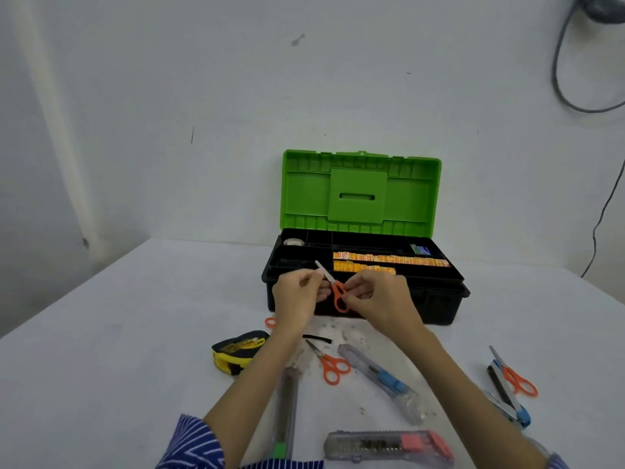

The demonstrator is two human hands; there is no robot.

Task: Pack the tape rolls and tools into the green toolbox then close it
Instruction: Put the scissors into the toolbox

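The green toolbox (361, 191) stands open at the back, lid upright, over its black tray (429, 275). In the tray lie a clear tape roll (293, 242), orange-yellow strips (389, 259) and a small blue box (420, 249). In front of the tray, both hands hold small orange-handled scissors (338, 294). My left hand (297, 296) pinches the blade end and my right hand (378, 299) grips the handles. On the table lie a yellow tape measure (238, 350), two more orange scissors (331, 365) (515, 377) and several utility knives (382, 380) (389, 446).
A grey-green knife (285, 411) lies under my left forearm. A stapler-like blue and black tool (507, 394) sits at the right. A small orange ring (270, 322) and a black strip (317, 338) lie near the box front. Cables (602, 211) hang on the right wall.
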